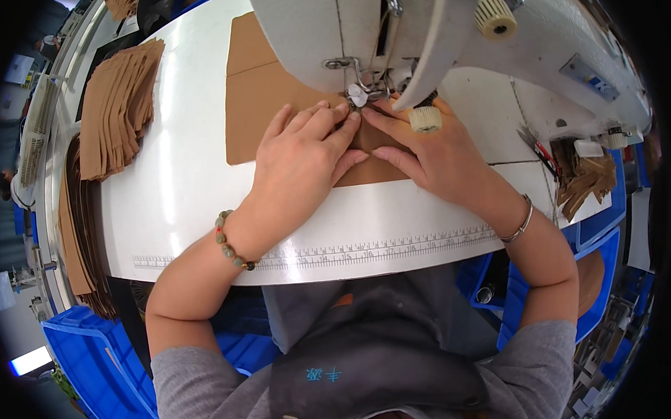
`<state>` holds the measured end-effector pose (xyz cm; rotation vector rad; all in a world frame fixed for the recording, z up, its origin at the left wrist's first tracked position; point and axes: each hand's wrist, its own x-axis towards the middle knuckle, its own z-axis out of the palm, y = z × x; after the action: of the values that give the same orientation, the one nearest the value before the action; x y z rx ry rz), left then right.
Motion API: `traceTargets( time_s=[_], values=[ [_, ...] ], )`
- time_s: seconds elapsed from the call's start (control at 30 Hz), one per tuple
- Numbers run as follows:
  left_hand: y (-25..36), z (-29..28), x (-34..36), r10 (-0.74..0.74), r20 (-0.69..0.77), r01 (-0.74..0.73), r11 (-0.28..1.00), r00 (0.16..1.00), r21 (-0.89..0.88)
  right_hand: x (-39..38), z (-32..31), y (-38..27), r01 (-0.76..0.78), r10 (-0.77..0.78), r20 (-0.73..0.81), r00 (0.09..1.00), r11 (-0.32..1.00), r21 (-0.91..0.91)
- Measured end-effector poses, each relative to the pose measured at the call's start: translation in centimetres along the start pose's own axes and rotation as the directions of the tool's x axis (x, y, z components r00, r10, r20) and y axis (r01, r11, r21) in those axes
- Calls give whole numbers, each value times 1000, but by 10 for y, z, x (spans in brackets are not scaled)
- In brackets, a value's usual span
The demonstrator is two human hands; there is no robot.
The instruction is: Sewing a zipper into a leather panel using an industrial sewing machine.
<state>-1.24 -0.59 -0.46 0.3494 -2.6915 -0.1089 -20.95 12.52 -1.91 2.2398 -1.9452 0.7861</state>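
Observation:
A brown piece of cloth or leather-like material lies flat on the white sewing table, running in beneath the head of a white sewing machine. My left hand rests on this piece, fingers stretched toward the white presser foot. From the other side my right hand presses on it too, its index finger reaching toward the foot and its thumb apart. Both thumbs come close together on the brown material below the foot. The machine partly hides my right fingertips, and the needle point cannot be made out.
Stacked brown pieces lie at the left, with more hanging over the table edge. Scissors or snips and brown scraps are at the right. A printed ruler follows the front edge. Blue bins stand below.

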Motion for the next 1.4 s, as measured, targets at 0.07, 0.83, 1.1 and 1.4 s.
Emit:
traceTargets(
  time_s=[0.07, 0.83, 1.1, 1.4],
  values=[
    [0, 1, 0, -2, 5, 2, 1000, 1000, 2, 0, 0, 0, -7, 7, 3, 1000, 1000, 7],
    [0, 0, 2, -12, -14, 13, 999, 1000, 44, 0, -2, 7, -24, 24, 34, 999, 1000, 13],
    [4, -2, -2, -10, -59, 11, 1000, 998, 13, 2, -16, -11, -1, -5, -25, 1000, 974, -226],
    [-1, -5, -3, -16, -37, 13, 996, 999, -88, -13, -4, -34, 282, -313, -124, 942, 935, -217]
  ],
)
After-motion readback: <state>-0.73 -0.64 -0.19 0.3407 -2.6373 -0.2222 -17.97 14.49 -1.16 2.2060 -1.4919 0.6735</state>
